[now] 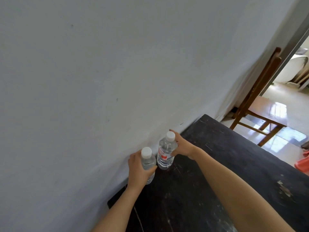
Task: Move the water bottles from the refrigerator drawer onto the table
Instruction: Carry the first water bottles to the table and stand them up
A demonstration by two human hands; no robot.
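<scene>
Two clear water bottles with white caps stand upright near the wall on a dark, scratched wooden table (217, 164). My left hand (139, 169) grips the nearer bottle (148, 160) around its body. My right hand (182, 147) is wrapped round the farther bottle (164, 153), which has a red and white label; its base rests on the table top. The two bottles stand close together, almost touching. The refrigerator drawer is out of view.
A plain white wall (117, 64) runs along the table's left edge. A wooden chair (260, 104) stands beyond the table's far end by a doorway. Shiny tiled floor (284, 141) and an orange object (302, 163) lie to the right.
</scene>
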